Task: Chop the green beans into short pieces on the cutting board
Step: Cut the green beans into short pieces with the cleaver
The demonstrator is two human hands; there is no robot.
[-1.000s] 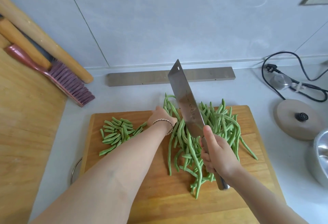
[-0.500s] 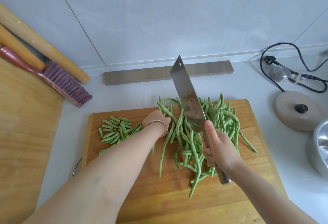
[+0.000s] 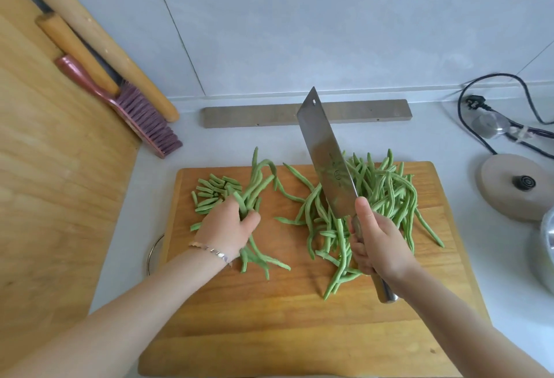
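head view showed a bunch (image 3: 254, 192) of beans dragged left out of the pile (image 3: 383, 195) since a moment before. it lay beside the cut pieces (image 3: 212, 192) on the board (image 3: 299, 317), likely ready to be lined up and chopped. the beans were long, limp and tangled. left hand (image 3: 230, 228) had its fingers curled round the bunch. right hand (image 3: 377, 243) gripped the cleaver (image 3: 326, 159), raised over the pile.

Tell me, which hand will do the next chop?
Probably the right hand: it grips the cleaver, blade raised over the cutting board. The left hand grips a bunch of long beans beside the short pieces, so it is busy holding them.
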